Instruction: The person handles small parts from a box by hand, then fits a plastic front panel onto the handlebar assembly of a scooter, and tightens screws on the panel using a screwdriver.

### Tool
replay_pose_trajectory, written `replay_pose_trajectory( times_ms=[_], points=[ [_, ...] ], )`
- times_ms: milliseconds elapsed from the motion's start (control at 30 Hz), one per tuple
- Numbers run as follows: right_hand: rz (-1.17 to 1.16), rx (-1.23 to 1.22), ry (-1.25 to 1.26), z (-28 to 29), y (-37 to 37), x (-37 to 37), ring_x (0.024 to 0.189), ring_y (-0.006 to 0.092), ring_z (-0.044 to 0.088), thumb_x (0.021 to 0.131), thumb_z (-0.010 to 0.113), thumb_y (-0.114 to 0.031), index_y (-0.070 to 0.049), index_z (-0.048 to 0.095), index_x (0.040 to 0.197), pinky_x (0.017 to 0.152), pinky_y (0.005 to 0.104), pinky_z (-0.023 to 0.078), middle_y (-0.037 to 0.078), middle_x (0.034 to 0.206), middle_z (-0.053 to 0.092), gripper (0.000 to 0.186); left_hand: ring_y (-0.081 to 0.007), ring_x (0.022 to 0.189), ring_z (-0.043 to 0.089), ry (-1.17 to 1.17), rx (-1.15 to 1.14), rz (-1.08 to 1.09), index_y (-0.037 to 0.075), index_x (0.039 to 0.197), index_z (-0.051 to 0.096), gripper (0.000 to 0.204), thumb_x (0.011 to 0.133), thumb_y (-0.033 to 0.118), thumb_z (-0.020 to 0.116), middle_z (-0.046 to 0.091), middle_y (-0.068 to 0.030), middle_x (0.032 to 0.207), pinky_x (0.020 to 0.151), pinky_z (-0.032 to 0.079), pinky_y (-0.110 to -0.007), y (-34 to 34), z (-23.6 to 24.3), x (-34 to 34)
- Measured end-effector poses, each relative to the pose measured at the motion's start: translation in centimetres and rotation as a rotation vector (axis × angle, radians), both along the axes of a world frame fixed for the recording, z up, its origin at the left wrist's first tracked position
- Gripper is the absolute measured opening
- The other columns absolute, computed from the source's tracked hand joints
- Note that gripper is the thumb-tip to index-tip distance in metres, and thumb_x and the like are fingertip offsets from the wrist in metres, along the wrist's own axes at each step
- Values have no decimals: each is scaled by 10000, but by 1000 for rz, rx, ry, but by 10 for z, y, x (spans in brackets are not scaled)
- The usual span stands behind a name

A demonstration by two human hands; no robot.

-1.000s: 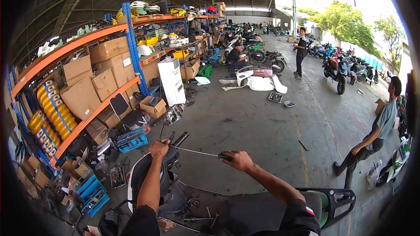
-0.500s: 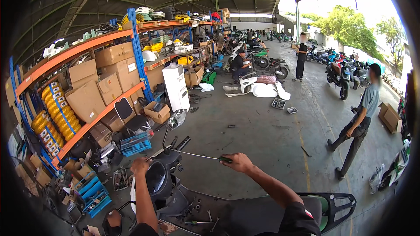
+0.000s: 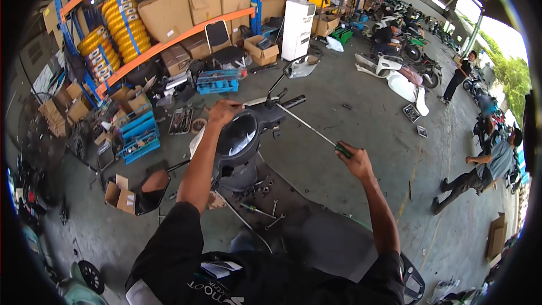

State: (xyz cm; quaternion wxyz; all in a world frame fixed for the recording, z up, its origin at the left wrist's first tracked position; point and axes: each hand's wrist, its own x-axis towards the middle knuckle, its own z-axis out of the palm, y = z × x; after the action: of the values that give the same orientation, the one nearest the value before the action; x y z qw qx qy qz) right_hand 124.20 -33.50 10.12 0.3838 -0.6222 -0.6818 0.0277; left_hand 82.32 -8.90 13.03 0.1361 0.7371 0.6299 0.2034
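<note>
My right hand (image 3: pixel 354 161) is closed round the green handle of a long screwdriver (image 3: pixel 309 128). Its thin shaft reaches left to the handlebar, near the stem of a mirror (image 3: pixel 276 83). My left hand (image 3: pixel 224 112) is curled over the upper edge of a white front panel (image 3: pixel 255 101) on a scooter, beside the dark headlight housing (image 3: pixel 236 135). Part of that panel is hidden by my left arm. Spanners (image 3: pixel 275 221), a second green-handled screwdriver (image 3: pixel 257 210) and several small loose parts lie on the scooter's dark footboard (image 3: pixel 293 197), in front of the black seat (image 3: pixel 333 243).
A second mirror (image 3: pixel 152 187) sticks out left. Blue toolboxes (image 3: pixel 218 81), a parts tray (image 3: pixel 181 120) and open cartons (image 3: pixel 261 51) lie before an orange-and-blue rack (image 3: pixel 169 33). At right a person in a grey shirt (image 3: pixel 499 155) stands near parked scooters. White body panels (image 3: pixel 402 87) lie farther off.
My view has tilted down and turned, so the scooter sits higher in it. My hands stay at the panel and the screwdriver. The grey-shirted person appears farther right.
</note>
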Motion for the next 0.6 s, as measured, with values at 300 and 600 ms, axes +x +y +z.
replay_pose_trajectory(
  times_ms=[300, 600],
  points=[
    [3, -236, 265, 5, 6, -13, 665, 137, 599, 861, 815, -239, -4, 700, 1118, 662, 332, 519, 71, 677, 606, 367, -320, 1200, 629, -107, -125, 42, 294, 1101, 784, 442, 815, 624, 718, 713, -64, 1232, 1084, 411, -533, 14, -20, -23],
    [-79, -53, -204, 16, 2, -7, 824, 364, 692, 802, 827, -223, -107, 708, 1159, 721, 426, 550, 109, 1014, 715, 394, -320, 1187, 638, -32, -68, 1, 320, 1124, 772, 459, 835, 662, 667, 718, -78, 1210, 1046, 472, -479, 9, -11, -15]
  ],
)
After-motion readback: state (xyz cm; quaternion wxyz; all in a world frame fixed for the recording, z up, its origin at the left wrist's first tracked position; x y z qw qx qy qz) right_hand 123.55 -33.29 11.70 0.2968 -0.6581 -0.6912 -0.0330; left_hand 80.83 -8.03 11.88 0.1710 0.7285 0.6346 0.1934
